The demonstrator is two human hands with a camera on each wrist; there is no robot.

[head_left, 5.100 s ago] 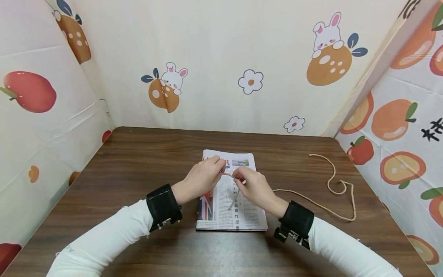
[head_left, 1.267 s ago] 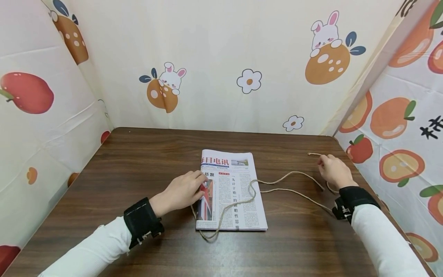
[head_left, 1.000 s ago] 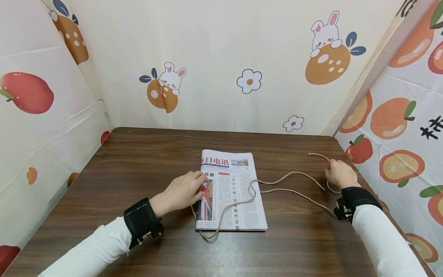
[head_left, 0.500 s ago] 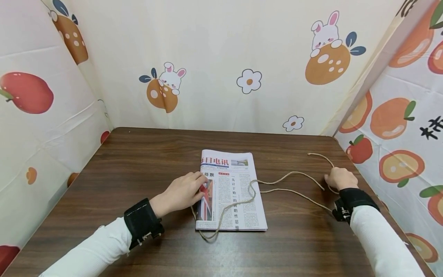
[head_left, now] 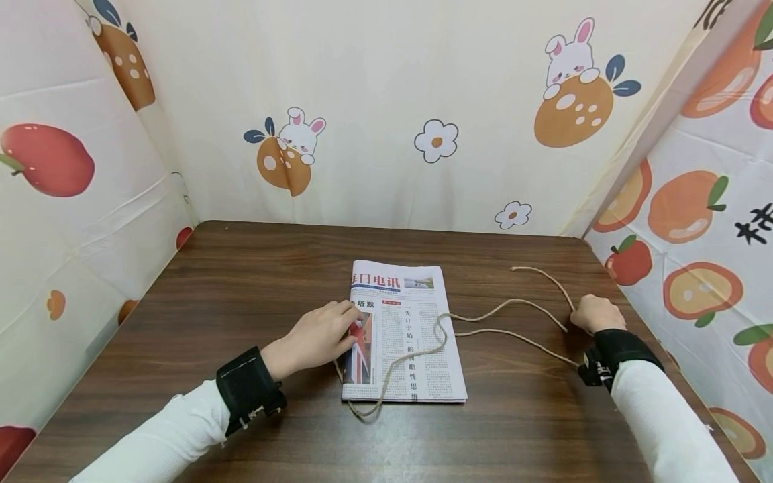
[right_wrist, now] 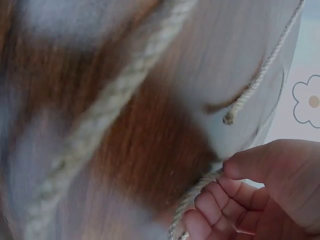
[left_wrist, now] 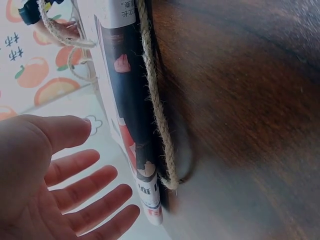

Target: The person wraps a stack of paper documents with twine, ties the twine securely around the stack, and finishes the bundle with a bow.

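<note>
A folded newspaper (head_left: 423, 288) lies on the table, with a thin tan rope (head_left: 417, 354) trailing loosely across its front. The rope also passes along the newspaper's left edge, seen close up in the left wrist view. My left hand (head_left: 320, 332) is at that left edge, fingers loosely extended and holding nothing; whether they touch the paper is unclear. To the right of the newspaper, my right hand (head_left: 598, 314) pinches the rope between thumb and fingers, clearest in the right wrist view. One loose rope end (right_wrist: 229, 119) lies near that hand.
Around the newspaper is the dark wooden table (head_left: 272, 268). Patterned cloth walls (head_left: 374, 161) stand behind it and on both sides. Two rope lengths run from the newspaper toward the right hand, and another stretch curves away behind that hand.
From working together over the newspaper, my hands have moved apart. Lately the right hand has shifted slightly nearer, and the rope's far end has swung left. The left hand stays put.
</note>
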